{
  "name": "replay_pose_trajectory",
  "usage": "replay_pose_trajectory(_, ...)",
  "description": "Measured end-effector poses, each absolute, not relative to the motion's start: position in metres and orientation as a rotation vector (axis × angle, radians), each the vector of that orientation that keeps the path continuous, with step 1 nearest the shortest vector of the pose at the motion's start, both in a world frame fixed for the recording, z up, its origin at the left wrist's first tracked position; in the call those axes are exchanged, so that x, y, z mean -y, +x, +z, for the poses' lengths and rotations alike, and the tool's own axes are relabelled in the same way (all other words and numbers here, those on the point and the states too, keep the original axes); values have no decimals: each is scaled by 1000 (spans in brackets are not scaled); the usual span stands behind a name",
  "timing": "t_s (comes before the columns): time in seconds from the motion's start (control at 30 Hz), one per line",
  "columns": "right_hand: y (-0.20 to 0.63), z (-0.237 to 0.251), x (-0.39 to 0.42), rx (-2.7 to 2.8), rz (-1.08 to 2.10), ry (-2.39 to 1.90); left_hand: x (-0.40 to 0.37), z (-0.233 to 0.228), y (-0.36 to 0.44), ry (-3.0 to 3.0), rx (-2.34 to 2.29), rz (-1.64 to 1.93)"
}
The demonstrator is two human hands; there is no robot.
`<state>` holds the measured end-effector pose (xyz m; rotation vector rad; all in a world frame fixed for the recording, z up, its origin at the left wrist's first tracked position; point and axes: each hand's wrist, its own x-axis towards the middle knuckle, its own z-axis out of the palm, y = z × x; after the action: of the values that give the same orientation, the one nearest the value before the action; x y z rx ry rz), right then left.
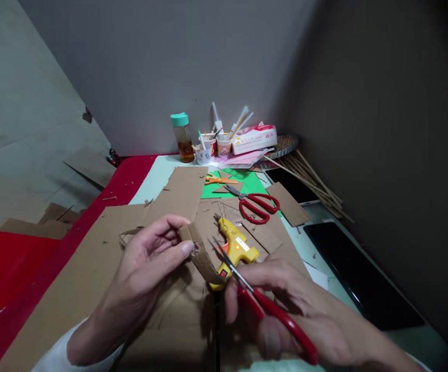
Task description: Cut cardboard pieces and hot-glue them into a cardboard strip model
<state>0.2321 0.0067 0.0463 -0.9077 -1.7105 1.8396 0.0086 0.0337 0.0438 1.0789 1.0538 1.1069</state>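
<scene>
My left hand (152,258) pinches a narrow, bent strip of cardboard (204,261) between thumb and fingers. In my right hand (293,299) is a pair of red-handled scissors (260,302), its blades pointing up and left, slightly parted, close to the strip. The fingertips of my right hand are near the strip's lower end; whether they touch it I cannot tell. Behind the strip lies a yellow hot glue gun (237,245) on cardboard, its nozzle facing away, a small light glowing on its side.
A second pair of red-handled scissors (257,204) and orange scissors (219,180) lie farther back. Cardboard sheets (88,258) cover much of the table. A black tablet-like slab (359,274) and wooden sticks (320,183) are at right. A bottle (183,137), cups (224,144) and tissue pack (255,138) stand behind.
</scene>
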Motion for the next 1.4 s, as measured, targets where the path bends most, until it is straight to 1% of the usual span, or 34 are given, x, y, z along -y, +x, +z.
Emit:
replay_pose_trajectory(0.13,226,48,-3,1716,1912,-953,-31,44,6,1109,-1119,1102)
replay_pose_trajectory(0.23,224,49,-1,1729,1856,-1043,-30,45,5,1025,-1172,1123)
replay_pose_trajectory(0.3,225,49,-2,1713,1876,-1070,-29,46,6,939,-1181,1154)
replay_pose_trajectory(0.4,226,49,-2,1621,1997,-1040,-29,46,8,852,-1161,1195)
replay_pose_trajectory(0.63,226,38,1,1479,2105,-969,-29,45,11,915,-1217,1265)
replay_pose_trajectory(0.73,221,36,3,1489,2056,-1041,-27,43,12,970,-1260,1306)
replay_pose_trajectory(0.87,211,38,2,1574,1903,-1161,-26,41,13,959,-1261,1302)
replay_pose_trajectory(0.97,205,39,1,1633,1774,-1215,-27,43,14,891,-1227,1254)
replay_pose_trajectory(1.07,202,40,-1,1636,1723,-1265,-29,46,15,817,-1144,1142)
replay_pose_trajectory(1.2,202,38,-1,1675,1698,-1260,-29,51,16,769,-1058,1093)
replay_pose_trajectory(1.4,204,30,1,1696,1673,-1126,-24,52,15,936,-1211,1051)
